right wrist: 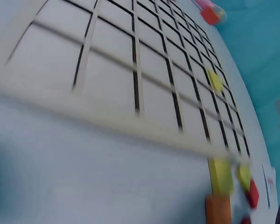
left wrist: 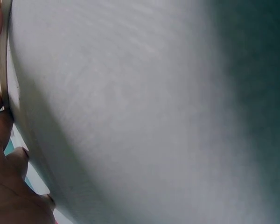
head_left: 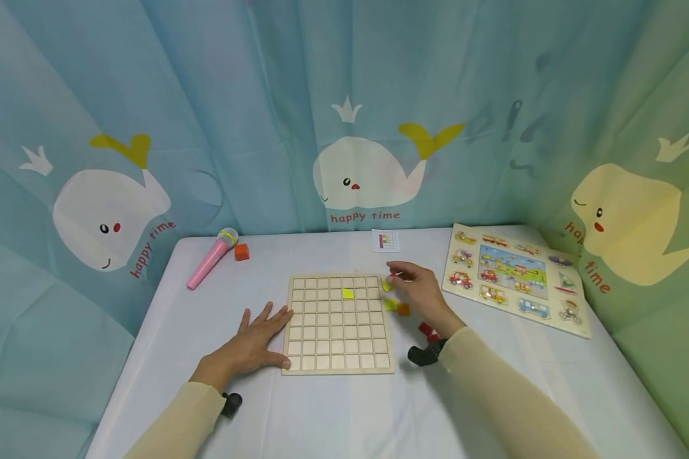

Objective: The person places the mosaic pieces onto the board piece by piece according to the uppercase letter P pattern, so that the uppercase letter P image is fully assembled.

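Note:
A wooden grid board (head_left: pixel 337 373) lies on the table, with one yellow block (head_left: pixel 348 293) in a cell of an upper row. My left hand (head_left: pixel 249 344) has its fingers spread, fingertips and thumb at the board's left edge. At the board's upper right corner, my right hand (head_left: pixel 422 293) pinches a small yellow and red block (head_left: pixel 386 285) between thumb and fingertips. Just below that, a yellow block (head_left: pixel 391 305) and an orange block (head_left: pixel 404 310) sit side by side along the right edge. Red blocks (head_left: pixel 426 329) lie under the right wrist, partly hidden.
Behind the board lies a small card (head_left: pixel 385 241) with a coloured grid. A vehicle picture puzzle (head_left: pixel 513 277) takes up the right rear. At the back left are a pink toy microphone (head_left: pixel 211 260) and an orange-red cube (head_left: pixel 242 252). Whale-print curtains (head_left: pixel 264 115) surround the table.

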### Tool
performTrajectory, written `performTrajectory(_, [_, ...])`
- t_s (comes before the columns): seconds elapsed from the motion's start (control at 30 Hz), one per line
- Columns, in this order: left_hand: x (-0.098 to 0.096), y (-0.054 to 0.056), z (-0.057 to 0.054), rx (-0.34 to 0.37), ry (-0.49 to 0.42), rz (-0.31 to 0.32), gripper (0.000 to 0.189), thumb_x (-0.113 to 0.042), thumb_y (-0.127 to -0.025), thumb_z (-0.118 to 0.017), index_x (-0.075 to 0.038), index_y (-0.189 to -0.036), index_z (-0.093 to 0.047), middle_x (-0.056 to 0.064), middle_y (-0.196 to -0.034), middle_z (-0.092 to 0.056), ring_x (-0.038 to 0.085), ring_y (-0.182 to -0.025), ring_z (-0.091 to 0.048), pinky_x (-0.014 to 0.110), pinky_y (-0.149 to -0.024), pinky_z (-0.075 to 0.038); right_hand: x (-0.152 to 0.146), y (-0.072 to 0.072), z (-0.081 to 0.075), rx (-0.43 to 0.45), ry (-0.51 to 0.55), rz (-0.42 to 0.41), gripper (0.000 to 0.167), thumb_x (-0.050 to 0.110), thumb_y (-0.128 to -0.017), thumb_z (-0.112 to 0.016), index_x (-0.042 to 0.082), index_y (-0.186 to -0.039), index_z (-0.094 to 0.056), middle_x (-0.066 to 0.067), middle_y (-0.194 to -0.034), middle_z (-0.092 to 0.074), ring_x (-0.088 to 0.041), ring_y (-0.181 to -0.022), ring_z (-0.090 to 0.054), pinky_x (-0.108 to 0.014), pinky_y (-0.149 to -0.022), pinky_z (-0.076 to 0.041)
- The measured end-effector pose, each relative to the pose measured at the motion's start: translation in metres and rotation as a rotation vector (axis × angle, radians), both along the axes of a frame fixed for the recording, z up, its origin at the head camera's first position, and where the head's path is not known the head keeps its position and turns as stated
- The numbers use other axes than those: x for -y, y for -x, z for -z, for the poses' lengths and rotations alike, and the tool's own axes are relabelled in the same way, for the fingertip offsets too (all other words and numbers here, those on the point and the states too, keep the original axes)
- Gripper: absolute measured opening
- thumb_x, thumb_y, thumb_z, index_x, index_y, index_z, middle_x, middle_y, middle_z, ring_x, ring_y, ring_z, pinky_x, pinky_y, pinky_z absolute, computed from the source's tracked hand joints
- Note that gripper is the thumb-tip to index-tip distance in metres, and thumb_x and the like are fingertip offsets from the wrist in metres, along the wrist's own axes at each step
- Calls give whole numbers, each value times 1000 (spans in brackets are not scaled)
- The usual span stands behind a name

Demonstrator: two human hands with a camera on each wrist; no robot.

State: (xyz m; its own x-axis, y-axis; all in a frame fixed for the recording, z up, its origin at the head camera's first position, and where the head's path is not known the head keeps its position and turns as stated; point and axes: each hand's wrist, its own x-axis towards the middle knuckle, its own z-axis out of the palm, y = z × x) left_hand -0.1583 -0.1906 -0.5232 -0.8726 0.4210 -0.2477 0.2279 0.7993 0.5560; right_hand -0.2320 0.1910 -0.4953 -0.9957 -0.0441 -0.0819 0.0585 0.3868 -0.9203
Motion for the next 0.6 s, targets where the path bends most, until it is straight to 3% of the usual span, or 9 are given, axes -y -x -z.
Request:
performTrajectory(0.17, [-1,-1,-2,4,-6,-4,110,-43,-78,-90,-13,-166,-33,7,-174,-28,38,-165,-6,67,-129,10,-34,-11,3,64,-24,12,47,19,-103,-69,8,-148,-61,-17,-144,-63,-28,-119,-60,-34,-91,-58])
performTrajectory(0.33, [-2,-1,-4,9,0,0,108,-43,-79,-90,-12,-166,-33,8,-174,-28,39,-165,-6,68,-129,9,-50,-26,13,79,-85,-31,47,20,-103,-69,10,-149,-61,-14,-144,-64,-30,-123,-59,-27,-94,-57])
performTrajectory(0.43, [-1,-2,-5,10,4,-3,108,-42,-80,-90,-12,-166,-33,8,-174,-27,38,-165,-6,68,-129,9,-52,-33,18,51,-127,-57,45,18,-102,-71,11,-146,-64,-13,-141,-67,-29,-120,-60,-24,-91,-55])
performTrajectory(0.6, [-2,-2,-4,7,0,-3,108,-42,-80,-90,-12,-167,-33,7,-174,-27,38,-165,-6,67,-129,10,-49,-37,24,-5,-216,-66,42,14,-98,-75,12,-139,-69,-12,-134,-70,-27,-110,-61,-32,-93,-52])
